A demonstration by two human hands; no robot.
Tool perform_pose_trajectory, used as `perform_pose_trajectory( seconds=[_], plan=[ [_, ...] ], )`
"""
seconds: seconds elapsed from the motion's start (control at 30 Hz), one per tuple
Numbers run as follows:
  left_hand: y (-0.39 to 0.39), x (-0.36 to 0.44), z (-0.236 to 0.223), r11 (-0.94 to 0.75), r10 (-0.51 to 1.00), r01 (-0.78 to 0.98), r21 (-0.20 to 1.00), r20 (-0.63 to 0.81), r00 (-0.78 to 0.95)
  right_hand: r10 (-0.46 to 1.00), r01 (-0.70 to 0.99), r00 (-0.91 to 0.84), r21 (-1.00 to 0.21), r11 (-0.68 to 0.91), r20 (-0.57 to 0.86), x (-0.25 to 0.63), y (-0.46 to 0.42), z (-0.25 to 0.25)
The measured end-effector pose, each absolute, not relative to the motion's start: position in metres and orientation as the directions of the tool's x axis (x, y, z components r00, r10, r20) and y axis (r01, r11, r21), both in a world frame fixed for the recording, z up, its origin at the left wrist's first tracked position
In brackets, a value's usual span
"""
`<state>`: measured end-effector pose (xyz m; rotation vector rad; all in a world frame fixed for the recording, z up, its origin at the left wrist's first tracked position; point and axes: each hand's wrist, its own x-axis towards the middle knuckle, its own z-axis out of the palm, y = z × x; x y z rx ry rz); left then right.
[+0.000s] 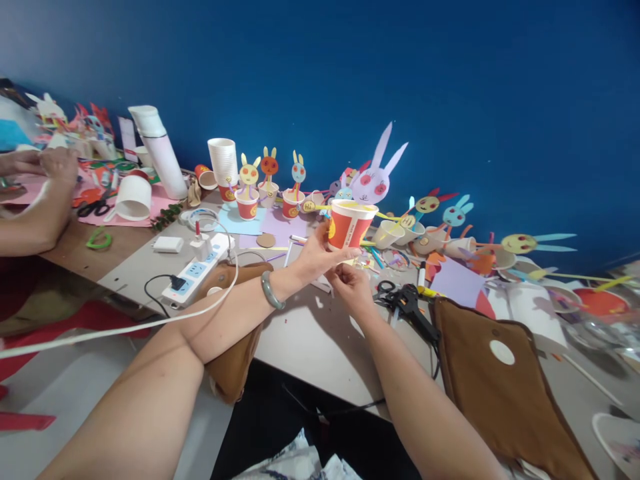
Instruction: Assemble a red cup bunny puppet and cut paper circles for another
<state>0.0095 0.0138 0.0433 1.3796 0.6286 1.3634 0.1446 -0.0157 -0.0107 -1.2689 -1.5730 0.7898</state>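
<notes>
My left hand (311, 260), with a bracelet (273, 291) on its wrist, is closed around the lower part of a red and white paper cup (352, 224). The cup is held upright above the table. A lilac paper rabbit head (371, 184) with long ears and red eyes stands up from it, and yellow strips reach out at its rim. Just under the cup's base, my right hand (351, 287) has its fingers curled together in a pinch. What they hold, if anything, is hidden. A black hot glue gun (414, 312) lies right of that hand.
Finished rabbit cups (247, 203) line the wall, beside a tall cup stack (223, 163). A power strip (199, 270) and its white cable cross the left side. Brown pouches (500, 380) lie on the table. Another person's hands (57, 163) work at far left near scissors (95, 209).
</notes>
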Motion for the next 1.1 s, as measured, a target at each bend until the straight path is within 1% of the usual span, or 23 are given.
perform_pose_trajectory(
  seconds=[0.13, 0.3, 0.43, 0.57, 0.73, 0.93, 1.1],
  plan=[
    [0.0122, 0.0102, 0.0444, -0.313, 0.892, -0.311, 0.897, 0.390, 0.227, 0.930, 0.345, 0.036, -0.878, 0.332, 0.365, 0.1462, -0.0153, -0.0080],
    [0.0123, 0.0102, 0.0439, -0.292, 0.911, -0.321, 0.901, 0.364, 0.193, 0.953, 0.387, -0.030, -0.875, 0.290, 0.302, 0.1465, -0.0167, -0.0047],
    [0.0126, 0.0099, 0.0412, -0.325, 0.887, -0.282, 0.903, 0.394, 0.240, 0.934, 0.324, 0.012, -0.885, 0.333, 0.356, 0.1458, -0.0165, -0.0070],
    [0.0139, 0.0109, 0.0380, -0.320, 0.888, -0.288, 0.903, 0.392, 0.241, 0.939, 0.333, 0.026, -0.888, 0.316, 0.344, 0.1464, -0.0146, -0.0096],
    [0.0131, 0.0123, 0.0387, -0.268, 0.896, -0.338, 0.902, 0.362, 0.256, 0.919, 0.338, 0.081, -0.878, 0.340, 0.387, 0.1470, -0.0130, -0.0107],
    [0.0121, 0.0121, 0.0407, -0.191, 0.925, -0.414, 0.890, 0.304, 0.227, 0.939, 0.356, 0.103, -0.894, 0.274, 0.329, 0.1464, -0.0146, -0.0104],
    [0.0114, 0.0124, 0.0428, -0.124, 0.939, -0.447, 0.886, 0.250, 0.235, 0.929, 0.322, 0.122, -0.899, 0.297, 0.351, 0.1443, -0.0181, -0.0051]
  ],
)
